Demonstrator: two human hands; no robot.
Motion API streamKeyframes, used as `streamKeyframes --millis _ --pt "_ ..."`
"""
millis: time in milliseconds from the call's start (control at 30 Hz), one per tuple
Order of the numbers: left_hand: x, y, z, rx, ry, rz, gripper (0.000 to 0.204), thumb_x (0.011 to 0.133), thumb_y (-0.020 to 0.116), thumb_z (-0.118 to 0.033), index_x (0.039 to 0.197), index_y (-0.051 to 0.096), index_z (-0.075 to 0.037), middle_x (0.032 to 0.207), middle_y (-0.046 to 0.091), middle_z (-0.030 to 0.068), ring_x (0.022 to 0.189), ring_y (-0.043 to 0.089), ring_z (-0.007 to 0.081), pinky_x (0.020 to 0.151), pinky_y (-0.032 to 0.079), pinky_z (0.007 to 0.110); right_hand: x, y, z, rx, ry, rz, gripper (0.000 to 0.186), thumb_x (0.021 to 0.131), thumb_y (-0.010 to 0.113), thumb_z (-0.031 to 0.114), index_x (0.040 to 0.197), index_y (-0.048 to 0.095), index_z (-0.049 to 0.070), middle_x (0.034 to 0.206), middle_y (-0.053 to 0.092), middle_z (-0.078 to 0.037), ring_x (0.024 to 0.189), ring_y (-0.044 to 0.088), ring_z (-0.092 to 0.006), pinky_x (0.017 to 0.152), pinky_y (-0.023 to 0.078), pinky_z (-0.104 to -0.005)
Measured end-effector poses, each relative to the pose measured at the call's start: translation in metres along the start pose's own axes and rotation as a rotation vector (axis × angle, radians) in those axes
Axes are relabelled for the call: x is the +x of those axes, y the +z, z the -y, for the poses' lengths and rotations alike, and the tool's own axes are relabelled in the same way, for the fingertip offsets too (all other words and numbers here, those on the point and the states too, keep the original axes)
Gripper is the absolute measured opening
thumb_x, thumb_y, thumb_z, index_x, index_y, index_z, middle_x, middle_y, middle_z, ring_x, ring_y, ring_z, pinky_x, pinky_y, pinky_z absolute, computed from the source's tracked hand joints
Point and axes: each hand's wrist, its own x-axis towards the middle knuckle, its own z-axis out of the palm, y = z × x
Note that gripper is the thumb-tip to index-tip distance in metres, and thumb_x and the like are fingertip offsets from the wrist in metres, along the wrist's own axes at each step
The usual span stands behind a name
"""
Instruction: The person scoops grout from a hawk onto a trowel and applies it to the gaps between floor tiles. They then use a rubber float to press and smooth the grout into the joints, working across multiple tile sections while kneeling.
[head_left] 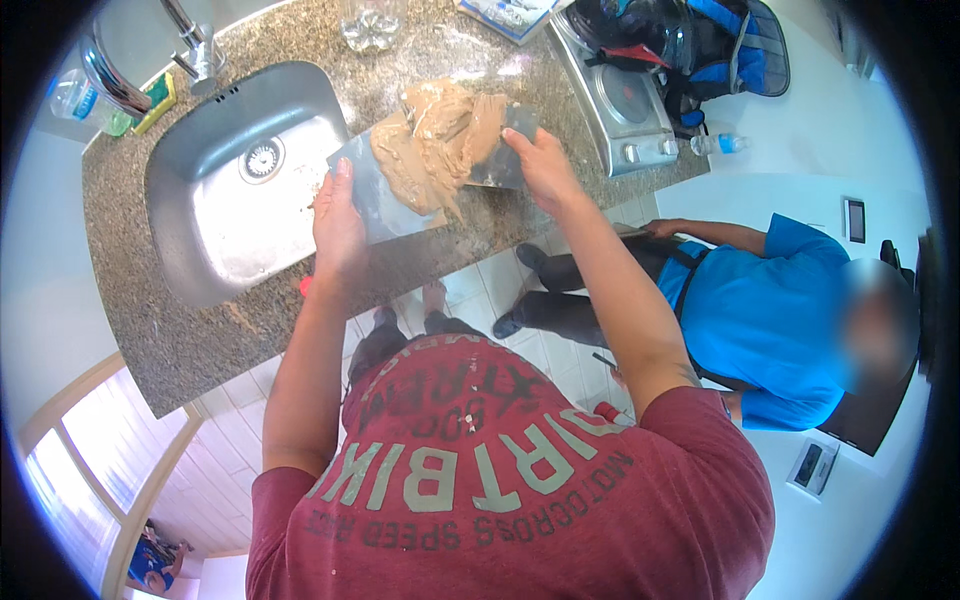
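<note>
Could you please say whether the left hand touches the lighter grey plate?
Touching: the head view shows the left hand, thumb on the lighter grey plate.

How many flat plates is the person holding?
2: a pale grey plate in the left hand and a darker plate in the right hand. Tan paste hides parts of both; no others show.

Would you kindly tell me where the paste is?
The paste is upper centre in the head view, on plates between the left hand and right hand, right of the sink.
</note>
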Motion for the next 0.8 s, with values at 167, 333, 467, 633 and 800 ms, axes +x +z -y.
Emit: streamKeyframes --millis 167,333,467,633,800 --pt "0.006 0.024 0.009 -0.035 -0.094 0.005 0.043 0.112 0.041 -0.029 0.141 0.049 0.001 0.133 0.062 0.0142 0.117 0.064 0.0254 0.102 0.052 0.042 -0.039 -0.023 0.051 -0.265 -0.305 0.114 0.037 0.103 0.062 0.022 0.13 0.064 -0.003 0.113 0.074 -0.012 0.101 0.068 -0.0172 0.089 0.053 -0.0333" --pt "-0.001 0.067 0.017 -0.312 -0.325 0.096 0.042 0.113 0.039 -0.028 0.141 0.049 0.001 0.137 0.06 0.015 0.121 0.062 0.0299 0.104 0.051 0.045 -0.085 -0.021 0.066 -0.354 -0.764 0.145 0.041 0.1 0.057 0.002 0.14 0.062 0.005 0.137 0.065 -0.018 0.129 0.062 -0.0265 0.11 0.045 -0.036" --pt "-0.01 0.094 0.013 -0.401 -0.487 0.077 0.042 0.113 0.039 -0.03 0.142 0.05 -0.002 0.137 0.06 0.0135 0.122 0.061 0.0286 0.107 0.047 0.048 -0.09 -0.016 0.059 -0.427 -1.051 0.246 0.06 0.086 0.054 -0.014 0.141 0.063 0.01 0.15 0.054 -0.019 0.14 0.053 -0.0345 0.117 0.04 -0.0397" --pt "-0.033 0.097 0.013 -0.402 -0.361 0.084 0.042 0.112 0.04 -0.031 0.14 0.053 -0.003 0.135 0.063 0.0126 0.122 0.062 0.0288 0.107 0.049 0.047 -0.076 -0.04 0.039 -0.651 -1.111 0.385 0.082 0.068 0.053 -0.019 0.142 0.063 0.017 0.151 0.054 -0.017 0.142 0.05 -0.037 0.119 0.04 -0.0441" --pt "-0.056 0.102 0.031 -0.458 -0.193 0.068 0.044 0.113 0.033 -0.028 0.143 0.048 0.0 0.135 0.061 0.0167 0.122 0.063 0.0326 0.107 0.05 0.05 -0.049 -0.08 0.028 -0.826 -1.167 0.413 0.085 0.065 0.054 -0.018 0.14 0.065 0.018 0.149 0.055 -0.016 0.14 0.052 -0.0372 0.118 0.041 -0.0456"
